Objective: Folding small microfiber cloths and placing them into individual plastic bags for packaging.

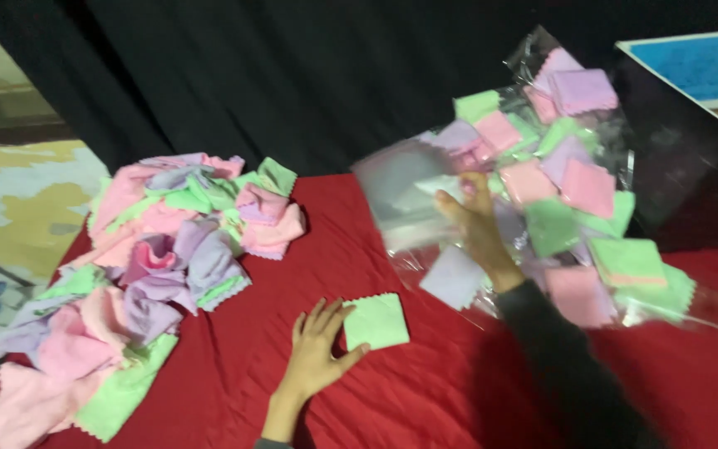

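My left hand [316, 351] lies flat on the red cloth, fingers spread, its fingertips touching the left edge of a folded green cloth square [377, 321]. My right hand [477, 226] reaches into the mouth of a clear plastic bag [425, 187] and grips its film; the hand is blurred. The bag holds several folded pink, green and lilac cloth squares [579, 187]. A lilac square [454, 278] sits at the bag's opening, just below my right hand.
A loose heap of unfolded pink, green and lilac cloths [159, 266] covers the left side of the red tablecloth [425, 391]. A black curtain hangs behind. A dark box with a blue top [708, 66] stands at the far right.
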